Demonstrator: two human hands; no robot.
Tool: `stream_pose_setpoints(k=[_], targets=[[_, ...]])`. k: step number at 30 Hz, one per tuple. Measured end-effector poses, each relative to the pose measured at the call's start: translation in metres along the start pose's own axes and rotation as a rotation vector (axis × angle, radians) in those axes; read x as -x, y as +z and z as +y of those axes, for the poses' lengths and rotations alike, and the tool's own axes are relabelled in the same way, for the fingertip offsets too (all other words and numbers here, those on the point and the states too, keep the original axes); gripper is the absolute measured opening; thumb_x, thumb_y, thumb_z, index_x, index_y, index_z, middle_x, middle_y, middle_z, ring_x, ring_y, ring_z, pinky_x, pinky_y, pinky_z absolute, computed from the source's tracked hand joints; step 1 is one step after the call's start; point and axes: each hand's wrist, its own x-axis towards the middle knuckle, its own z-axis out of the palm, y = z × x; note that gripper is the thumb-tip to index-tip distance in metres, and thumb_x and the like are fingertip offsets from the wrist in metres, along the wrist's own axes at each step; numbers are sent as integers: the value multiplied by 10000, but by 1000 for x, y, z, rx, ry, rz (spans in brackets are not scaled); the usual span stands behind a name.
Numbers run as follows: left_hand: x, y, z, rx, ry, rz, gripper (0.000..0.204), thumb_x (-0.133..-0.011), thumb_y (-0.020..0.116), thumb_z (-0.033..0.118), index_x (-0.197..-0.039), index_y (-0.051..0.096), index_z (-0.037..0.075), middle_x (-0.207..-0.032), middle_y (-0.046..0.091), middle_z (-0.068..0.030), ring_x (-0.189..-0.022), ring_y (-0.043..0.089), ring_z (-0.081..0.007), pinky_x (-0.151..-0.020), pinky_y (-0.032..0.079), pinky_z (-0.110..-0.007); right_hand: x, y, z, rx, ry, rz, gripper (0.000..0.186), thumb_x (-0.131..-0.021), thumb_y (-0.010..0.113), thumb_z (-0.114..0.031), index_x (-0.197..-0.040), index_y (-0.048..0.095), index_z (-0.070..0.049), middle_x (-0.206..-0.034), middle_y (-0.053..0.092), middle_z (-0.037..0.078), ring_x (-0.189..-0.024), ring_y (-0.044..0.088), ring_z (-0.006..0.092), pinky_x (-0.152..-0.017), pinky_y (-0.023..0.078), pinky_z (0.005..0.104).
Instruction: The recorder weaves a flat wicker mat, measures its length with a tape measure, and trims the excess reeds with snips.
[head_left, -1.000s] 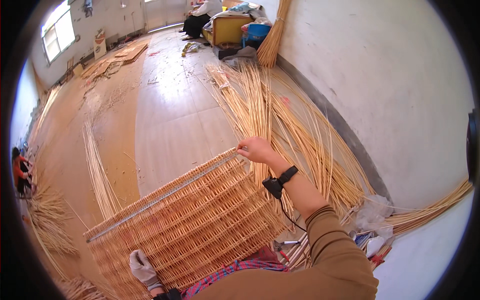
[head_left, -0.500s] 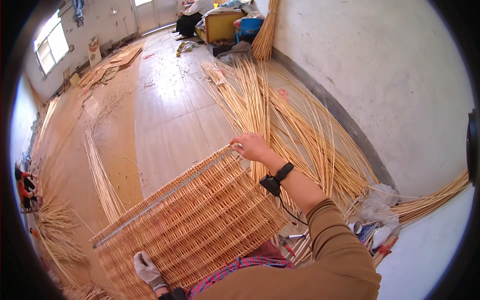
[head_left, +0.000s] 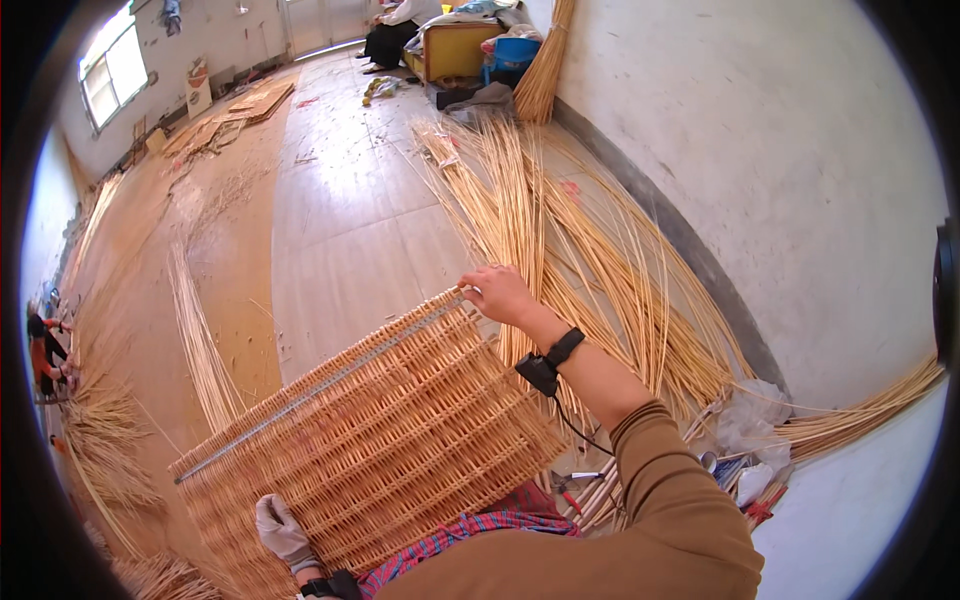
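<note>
A rectangular woven wicker panel (head_left: 400,430) lies tilted across my front, its long far edge rising to the right. A thin grey metal strip (head_left: 310,390), like a measuring rule, runs along that edge. At the far right corner, my bare right hand (head_left: 497,293) has its fingers closed on the panel's rim, over the strip's end; whether it also pinches the strip is hidden. Near the panel's lower left, my left hand (head_left: 283,530) in a pale glove rests on the weave, away from the strip, its fingers extended and slightly bent.
Long loose wicker rods (head_left: 590,270) spread over the floor to the right, alongside the wall (head_left: 760,150). More rod bundles (head_left: 200,340) lie left. Pliers with red handles (head_left: 568,497) lie near my right elbow. One person (head_left: 385,40) sits far back, another (head_left: 48,355) at far left.
The panel and my gloved left hand have shifted slightly left and up in view. My right hand keeps its hold on the corner. The view has tilted a little.
</note>
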Motion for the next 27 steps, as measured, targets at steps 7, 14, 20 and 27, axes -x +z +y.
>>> stream_pose_setpoints(k=[7,14,20,27], targets=[[-3,0,-4,10,20,-21,186,-1058,595,220,-1037,628,39,-855,630,-118,-738,586,-265,-692,494,-392,-2,0,4,-40,-44,24,196,-952,659,-288,-1104,718,-179,-1002,712,56,-1000,678,285,-888,486,472],[-3,-2,9,-27,9,5,172,-1050,605,194,-1035,633,24,-864,637,-123,-738,589,-255,-702,503,-378,-5,-1,5,-79,-22,1,176,-964,632,-277,-1087,717,-183,-1025,706,50,-1049,667,273,-926,448,474],[-2,-4,12,-35,-55,-25,143,-1037,615,170,-1029,637,29,-851,630,-124,-724,583,-261,-693,504,-379,-2,2,6,-40,-30,23,175,-952,660,-280,-1082,712,-176,-1020,699,46,-1019,666,281,-875,481,478],[-3,-5,18,-26,-41,26,159,-1037,617,186,-1029,643,30,-838,627,-119,-717,590,-257,-675,497,-381,-5,5,8,-20,-50,40,176,-945,665,-278,-1080,714,-176,-986,698,54,-988,670,290,-848,491,470]])
